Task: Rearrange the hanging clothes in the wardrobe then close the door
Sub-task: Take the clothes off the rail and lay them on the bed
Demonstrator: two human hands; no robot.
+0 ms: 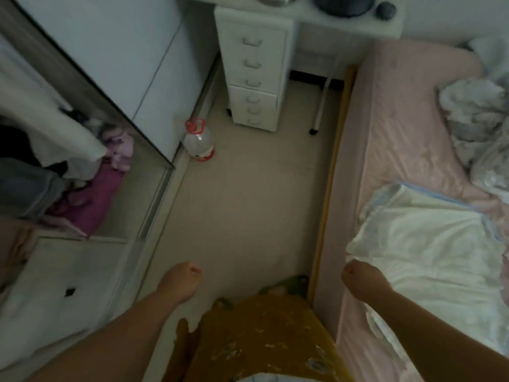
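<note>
Head view: both fists curled — left hand, right hand — above matte floor.

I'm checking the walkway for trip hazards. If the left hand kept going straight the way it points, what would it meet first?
Probably the plastic bottle on the floor by the wardrobe door. The left hand, a fist, points up-frame over bare floor. Depth is unclear.

Dim, soft and blurred throughout; wide-angle bending at edges, no hard shadows
</note>
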